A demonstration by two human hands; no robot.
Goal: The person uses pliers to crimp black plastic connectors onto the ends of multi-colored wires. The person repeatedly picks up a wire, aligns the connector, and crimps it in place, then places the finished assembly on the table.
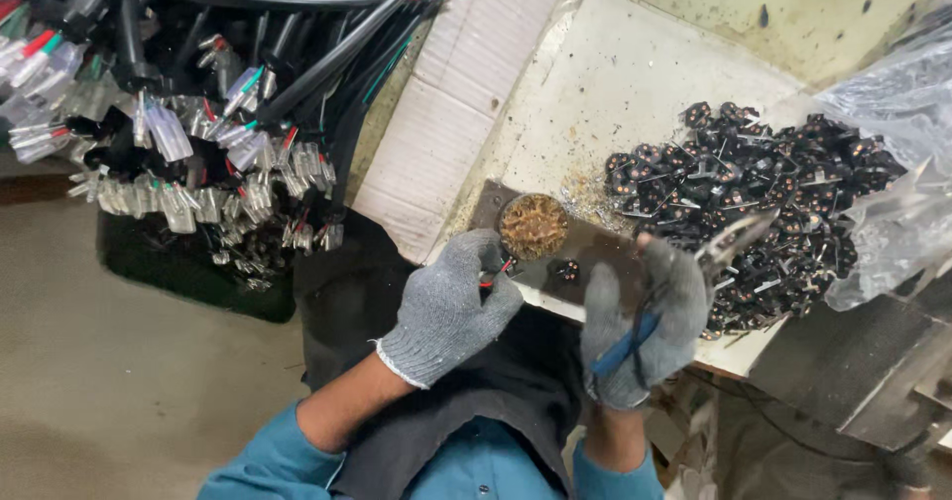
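Note:
Both hands wear grey knit gloves. My left hand (pixel 451 307) pinches thin red and black wire ends (pixel 493 274) at the edge of a dark metal plate (pixel 595 247). My right hand (pixel 640 326) grips blue-handled pliers (pixel 729 242), jaws pointing up-right toward a heap of small black plug parts (pixel 754 192). A round tin of brownish, crumbly stuff (pixel 534 226) sits on the plate just above my left hand. One small black part (pixel 567 271) lies on the plate between my hands.
A thick bundle of black cables (pixel 278 54) with clear-sleeved terminals (pixel 198 183) hangs at the upper left. A clear plastic bag (pixel 892 143) spills the black parts at the right. White cardboard (pixel 446 133) and a stained bench top (pixel 615 83) lie behind. Grey metal bracket (pixel 853 371) at lower right.

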